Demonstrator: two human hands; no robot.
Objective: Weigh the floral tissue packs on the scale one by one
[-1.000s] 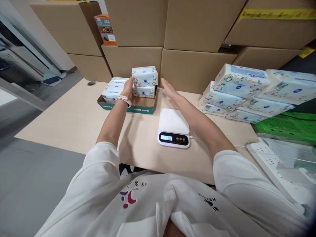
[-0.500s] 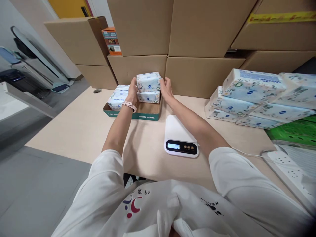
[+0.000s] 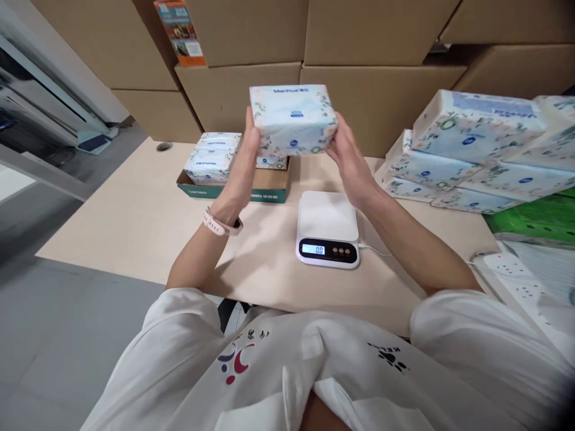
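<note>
While both forearms extend forward over the table (image 3: 130, 203), the hands are raised opposite each other with palms turned inward. The left hand (image 3: 245, 161), a pale pink band (image 3: 216, 224) at its wrist, stands steeply against the left end of a tissue pack (image 3: 291, 123); its fingertips are largely hidden. The right hand (image 3: 353, 161) is angled in against the other end, near the lower corner, its fingers partly behind the pack. The pack is held between both hands, which stand apart by its length; it is off the table, lettered top visible. From this viewpoint it partly covers a second pack (image 3: 272, 162) in the green-fronted tray (image 3: 269, 196). A white scale (image 3: 327, 218), reading 0.0, stands on the table nearer the person.
</note>
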